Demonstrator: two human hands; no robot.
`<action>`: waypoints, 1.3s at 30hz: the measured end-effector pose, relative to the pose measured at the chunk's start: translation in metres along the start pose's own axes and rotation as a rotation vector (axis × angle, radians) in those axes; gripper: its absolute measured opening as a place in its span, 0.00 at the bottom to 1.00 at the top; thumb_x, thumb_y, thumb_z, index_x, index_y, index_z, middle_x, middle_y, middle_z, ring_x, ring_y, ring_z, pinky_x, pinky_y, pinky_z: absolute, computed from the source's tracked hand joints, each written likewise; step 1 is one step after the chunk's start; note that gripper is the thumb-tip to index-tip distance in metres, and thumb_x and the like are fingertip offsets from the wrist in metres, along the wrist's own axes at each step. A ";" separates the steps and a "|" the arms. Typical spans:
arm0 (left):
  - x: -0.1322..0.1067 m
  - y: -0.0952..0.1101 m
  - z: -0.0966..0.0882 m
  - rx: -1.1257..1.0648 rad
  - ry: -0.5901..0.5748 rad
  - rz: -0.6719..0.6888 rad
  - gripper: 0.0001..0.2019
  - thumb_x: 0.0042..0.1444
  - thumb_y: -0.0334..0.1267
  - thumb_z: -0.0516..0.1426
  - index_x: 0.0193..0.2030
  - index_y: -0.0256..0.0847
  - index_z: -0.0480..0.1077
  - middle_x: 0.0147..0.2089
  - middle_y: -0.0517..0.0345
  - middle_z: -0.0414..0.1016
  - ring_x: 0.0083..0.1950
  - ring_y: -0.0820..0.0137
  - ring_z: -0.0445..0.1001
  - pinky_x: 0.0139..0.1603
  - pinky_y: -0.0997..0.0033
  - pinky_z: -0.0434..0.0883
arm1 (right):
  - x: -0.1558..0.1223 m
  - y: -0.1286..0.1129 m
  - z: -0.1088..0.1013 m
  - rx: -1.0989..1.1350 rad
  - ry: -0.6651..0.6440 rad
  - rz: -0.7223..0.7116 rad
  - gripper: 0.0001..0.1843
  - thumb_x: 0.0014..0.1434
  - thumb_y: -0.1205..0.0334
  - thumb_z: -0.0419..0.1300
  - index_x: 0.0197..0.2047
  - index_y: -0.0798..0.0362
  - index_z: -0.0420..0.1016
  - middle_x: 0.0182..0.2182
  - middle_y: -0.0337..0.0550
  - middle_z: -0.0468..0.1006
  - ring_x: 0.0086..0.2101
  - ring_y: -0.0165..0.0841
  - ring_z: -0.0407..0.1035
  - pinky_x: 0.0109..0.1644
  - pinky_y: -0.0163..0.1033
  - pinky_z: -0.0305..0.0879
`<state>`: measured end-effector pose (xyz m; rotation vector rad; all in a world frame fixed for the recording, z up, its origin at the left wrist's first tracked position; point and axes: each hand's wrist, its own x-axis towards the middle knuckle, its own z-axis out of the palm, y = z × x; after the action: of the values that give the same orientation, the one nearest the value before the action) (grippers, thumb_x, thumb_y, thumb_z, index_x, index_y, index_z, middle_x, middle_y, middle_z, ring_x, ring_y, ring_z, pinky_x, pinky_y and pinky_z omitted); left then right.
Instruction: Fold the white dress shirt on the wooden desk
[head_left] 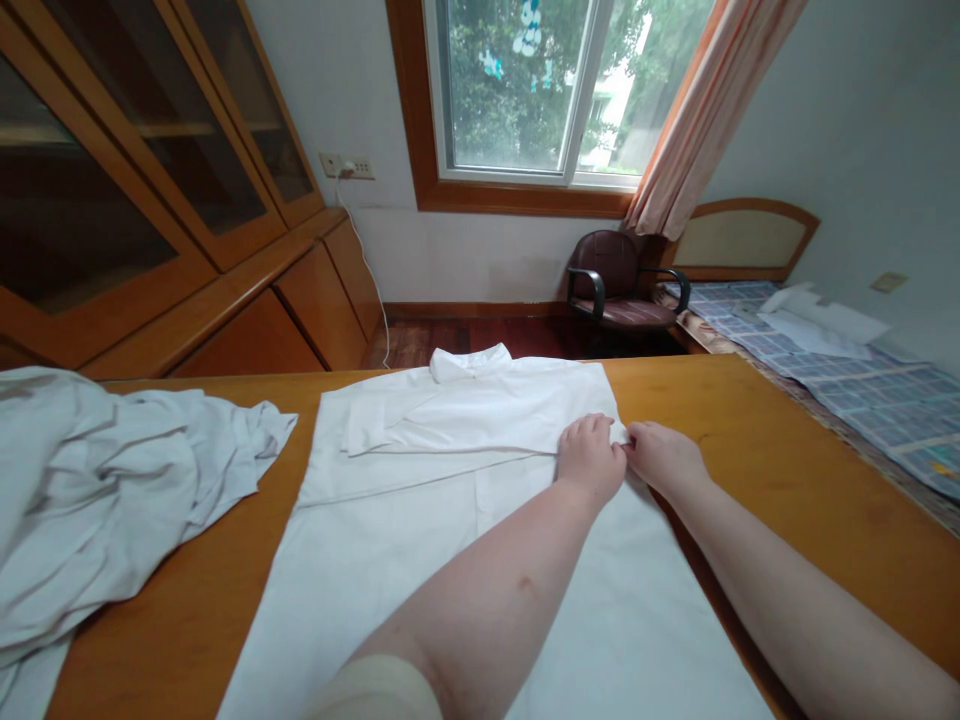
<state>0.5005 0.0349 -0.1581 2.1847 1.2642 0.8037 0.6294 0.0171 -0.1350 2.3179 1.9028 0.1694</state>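
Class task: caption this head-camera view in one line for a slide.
Left hand and right hand meet at the fold of a white shirt on a wooden table, crumpled cloth beside it.

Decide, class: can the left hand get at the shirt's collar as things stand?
Probably yes: the left hand rests on the white shirt, and only flat folded cloth lies between it and the collar, so nothing blocks the way.

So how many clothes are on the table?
2. A white shirt lies flat in the middle of the table, with the left hand and right hand at its folded edge. A crumpled pale cloth is heaped at the table's left. More could be hidden under that heap.
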 end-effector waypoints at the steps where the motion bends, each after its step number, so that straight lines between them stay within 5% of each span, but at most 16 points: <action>1: 0.000 -0.001 0.002 0.023 -0.020 0.022 0.20 0.55 0.36 0.50 0.56 0.40 0.64 0.60 0.52 0.65 0.62 0.63 0.59 0.64 0.59 0.55 | 0.000 0.001 0.001 0.001 -0.007 -0.003 0.11 0.58 0.56 0.52 0.33 0.53 0.72 0.35 0.50 0.76 0.34 0.36 0.71 0.30 0.35 0.55; 11: -0.004 -0.005 0.009 0.171 -0.191 0.147 0.24 0.58 0.43 0.47 0.62 0.45 0.59 0.66 0.54 0.57 0.68 0.60 0.49 0.67 0.51 0.44 | 0.003 0.013 0.002 0.194 -0.213 -0.037 0.13 0.57 0.57 0.50 0.32 0.54 0.72 0.31 0.51 0.76 0.31 0.37 0.69 0.29 0.36 0.53; 18: -0.005 -0.006 0.011 0.223 -0.228 0.183 0.26 0.58 0.46 0.48 0.63 0.42 0.58 0.68 0.51 0.54 0.69 0.57 0.47 0.67 0.47 0.42 | 0.012 0.047 0.011 0.759 -0.363 -0.067 0.16 0.55 0.50 0.51 0.27 0.53 0.69 0.24 0.41 0.73 0.23 0.30 0.63 0.28 0.34 0.57; 22: -0.005 -0.004 0.009 0.207 -0.216 0.269 0.22 0.58 0.41 0.48 0.59 0.40 0.62 0.63 0.50 0.62 0.67 0.60 0.50 0.67 0.49 0.43 | 0.018 0.047 0.024 0.856 -0.238 0.093 0.19 0.56 0.50 0.48 0.26 0.54 0.70 0.22 0.41 0.73 0.21 0.30 0.63 0.27 0.34 0.57; 27: -0.005 -0.001 0.008 0.220 -0.234 0.373 0.19 0.58 0.35 0.47 0.56 0.37 0.64 0.57 0.48 0.67 0.62 0.64 0.59 0.66 0.57 0.49 | 0.022 0.038 0.033 0.814 -0.058 0.075 0.19 0.56 0.49 0.50 0.35 0.53 0.75 0.32 0.44 0.78 0.35 0.35 0.70 0.38 0.34 0.61; 34: -0.007 -0.004 0.011 0.243 -0.274 0.384 0.22 0.58 0.38 0.48 0.59 0.38 0.62 0.63 0.48 0.62 0.66 0.60 0.54 0.66 0.53 0.48 | 0.074 0.033 0.031 0.743 -0.089 0.160 0.20 0.58 0.49 0.48 0.31 0.54 0.73 0.29 0.45 0.77 0.31 0.34 0.69 0.33 0.34 0.59; 39: -0.007 -0.005 0.012 0.249 -0.320 0.363 0.24 0.60 0.39 0.46 0.62 0.39 0.59 0.66 0.49 0.57 0.68 0.61 0.50 0.67 0.54 0.45 | 0.123 0.022 0.027 0.727 -0.120 0.143 0.17 0.49 0.49 0.60 0.22 0.54 0.70 0.17 0.40 0.69 0.23 0.31 0.63 0.28 0.34 0.56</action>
<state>0.5031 0.0293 -0.1712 2.6614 0.8589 0.4110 0.6793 0.1321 -0.1579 2.7989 1.9536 -0.7547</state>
